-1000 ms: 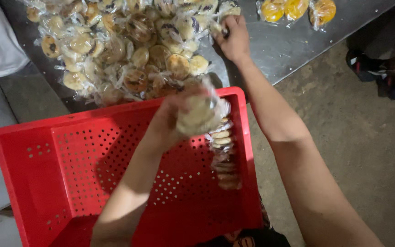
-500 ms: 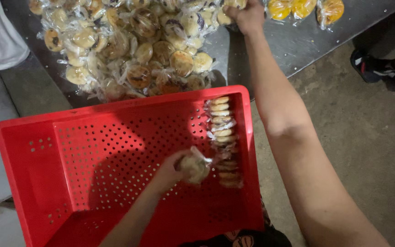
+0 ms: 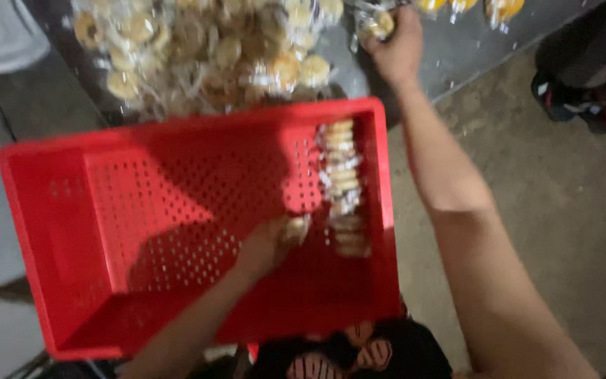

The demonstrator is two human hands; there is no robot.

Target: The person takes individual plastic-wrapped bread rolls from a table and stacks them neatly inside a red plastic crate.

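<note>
My left hand (image 3: 264,247) is down inside a red perforated crate (image 3: 57,210), closed on a clear-wrapped pastry (image 3: 294,229) next to a row of wrapped pastries (image 3: 341,186) lined along the crate's right wall. My right hand (image 3: 394,43) reaches out to the metal table (image 3: 457,49) and closes on another wrapped pastry (image 3: 375,23) at the edge of a big pile of wrapped pastries (image 3: 212,49). The picture is blurred by motion.
Several wrapped yellow pastries (image 3: 464,5) lie at the table's far right. A person's shoes (image 3: 597,105) stand on the concrete floor at the right. A white cloth (image 3: 1,35) shows at the upper left.
My left hand carried a wrapped pastry from above the crate down to the row at its right wall. My right hand stayed at the pile and closed on another packet.
</note>
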